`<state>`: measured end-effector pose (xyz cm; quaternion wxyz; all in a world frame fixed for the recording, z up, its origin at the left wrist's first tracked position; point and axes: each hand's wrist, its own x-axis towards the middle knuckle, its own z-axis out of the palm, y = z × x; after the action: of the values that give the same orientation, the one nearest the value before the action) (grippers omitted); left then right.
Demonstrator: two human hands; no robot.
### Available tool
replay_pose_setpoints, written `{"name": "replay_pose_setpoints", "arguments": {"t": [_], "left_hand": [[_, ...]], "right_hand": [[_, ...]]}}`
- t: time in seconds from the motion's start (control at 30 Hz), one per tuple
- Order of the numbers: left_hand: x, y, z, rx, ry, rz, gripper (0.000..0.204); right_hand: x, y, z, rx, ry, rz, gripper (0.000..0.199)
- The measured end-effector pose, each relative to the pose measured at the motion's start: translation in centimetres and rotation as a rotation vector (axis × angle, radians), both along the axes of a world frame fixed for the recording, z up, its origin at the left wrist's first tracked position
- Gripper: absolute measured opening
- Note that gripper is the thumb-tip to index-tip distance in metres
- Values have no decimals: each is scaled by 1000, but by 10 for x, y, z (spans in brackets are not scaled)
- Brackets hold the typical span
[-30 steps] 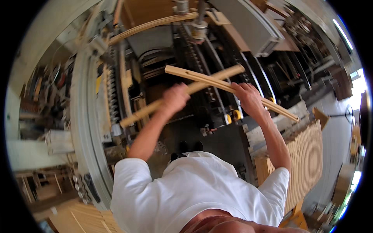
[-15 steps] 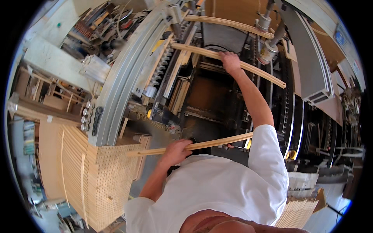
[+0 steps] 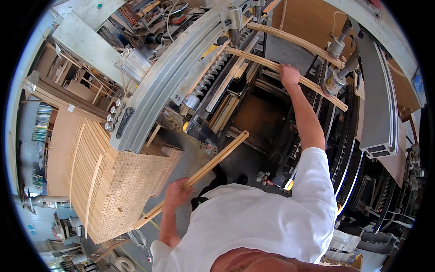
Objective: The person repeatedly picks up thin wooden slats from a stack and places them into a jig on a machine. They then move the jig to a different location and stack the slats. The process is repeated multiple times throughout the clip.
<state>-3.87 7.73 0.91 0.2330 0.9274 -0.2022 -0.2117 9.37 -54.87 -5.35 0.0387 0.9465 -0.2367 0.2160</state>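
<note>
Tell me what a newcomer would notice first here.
Probably the big stack of curved wooden slats at the lower left, ends facing out. Next, the left hand gripping a long slat slanting up toward the machine, while the right hand rests on a curved slat lying across the machine's grey arched frame at the top.

Two hands are in view: the left hand [image 3: 177,191] and the right hand [image 3: 289,74]. Each hand holds one curved wooden slat, so two slats are held: one [image 3: 213,164] low, one [image 3: 272,63] on the machine. A third curved slat [image 3: 299,43] lies above. One big stack of slats [image 3: 106,181] stands on the left, too many to count.
</note>
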Motion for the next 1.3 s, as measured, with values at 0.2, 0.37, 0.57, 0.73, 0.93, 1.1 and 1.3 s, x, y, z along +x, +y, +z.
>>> {"name": "replay_pose_setpoints", "arguments": {"t": [0.2,0.37,0.57,0.73,0.93,1.1,1.3], "left_hand": [[1,-2,5,24,20,-27,43],[-12,3,52,-108,0,31,41],[-33,53,105,-264,102,335,41],[-53,132,140,-561,-13,522,42],[-25,250,165,-490,-265,559,46],[50,290,172,-840,-311,852,31],[207,362,139,-306,-475,1019,43]], "right_hand": [[2,3,-1,-20,2,-24,18],[2,4,1,18,-6,-15,19],[1,-3,0,23,45,-66,25],[10,5,6,79,136,-149,32],[-3,24,16,147,-215,8,45],[-29,144,41,526,-360,334,34],[-89,289,50,762,-299,425,28]]}}
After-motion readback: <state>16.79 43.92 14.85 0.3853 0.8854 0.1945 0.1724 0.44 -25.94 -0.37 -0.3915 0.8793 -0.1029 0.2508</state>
